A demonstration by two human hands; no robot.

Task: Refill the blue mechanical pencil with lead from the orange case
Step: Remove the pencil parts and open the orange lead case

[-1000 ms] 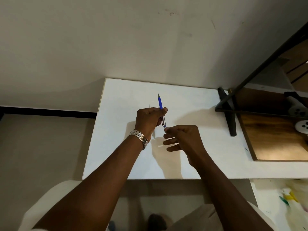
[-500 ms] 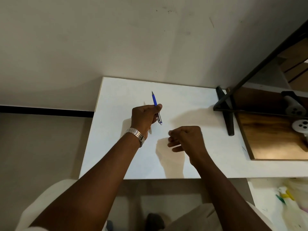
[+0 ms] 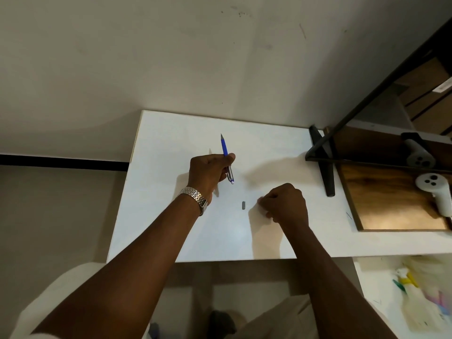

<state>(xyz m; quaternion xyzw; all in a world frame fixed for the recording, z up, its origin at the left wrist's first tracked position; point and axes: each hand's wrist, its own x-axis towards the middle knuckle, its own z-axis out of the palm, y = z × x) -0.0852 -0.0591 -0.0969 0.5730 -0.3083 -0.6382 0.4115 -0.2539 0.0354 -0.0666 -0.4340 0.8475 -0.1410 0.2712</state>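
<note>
The right hand [image 3: 285, 204] is nearest, curled into a loose fist low over the white table [image 3: 171, 216], its fingers folded under and blurred, so whether they pinch anything cannot be told. Just to its left, apart from both hands, a small dark cylindrical piece [image 3: 243, 205] lies on the table. Farther off and to the left, the left hand [image 3: 208, 173], with a metal wristwatch [image 3: 194, 200] on its wrist, is closed around the blue mechanical pencil [image 3: 227, 159], gripping it between thumb and fingers at the middle of the barrel. The pencil is held above the table, nearly upright in the view: its pointed tip aims away toward the wall, and its grey clip end with a pale tip points back toward the person. At the right, a dark stand leg [image 3: 324, 165] rests on the table beside a wooden board [image 3: 391, 199] that carries a white controller [image 3: 437, 192].
</note>
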